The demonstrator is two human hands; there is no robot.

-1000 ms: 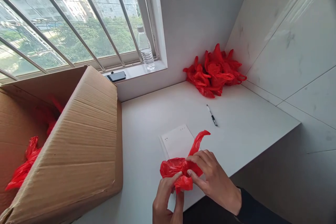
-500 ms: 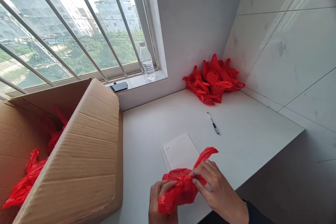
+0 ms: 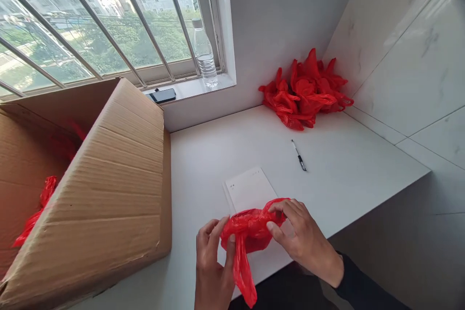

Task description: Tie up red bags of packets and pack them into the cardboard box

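Observation:
A crumpled red plastic bag [image 3: 250, 227] is between my hands, over the near edge of the white table [image 3: 203, 160]. My left hand [image 3: 214, 256] grips its left side, fingers behind and thumb in front. My right hand [image 3: 300, 230] pinches the bag's right end between thumb and fingers. One long strip of the bag hangs down beside my left thumb. Just beyond the bag lies a white notebook [image 3: 250, 186] with small handwriting near its top, its lower part hidden by the bag.
At left stands an open cardboard box [image 3: 119, 179] with red bags [image 3: 34, 218] inside. A heap of red plastic bags [image 3: 305, 94] lies in the back corner. A pen [image 3: 299, 156] rests right of the notebook. On the sill are a phone [image 3: 162, 96] and a water bottle [image 3: 205, 55].
The bag has been turned in my hands, and a strip now hangs down at its front. My left hand has opened wider around its side. The view has tilted downward.

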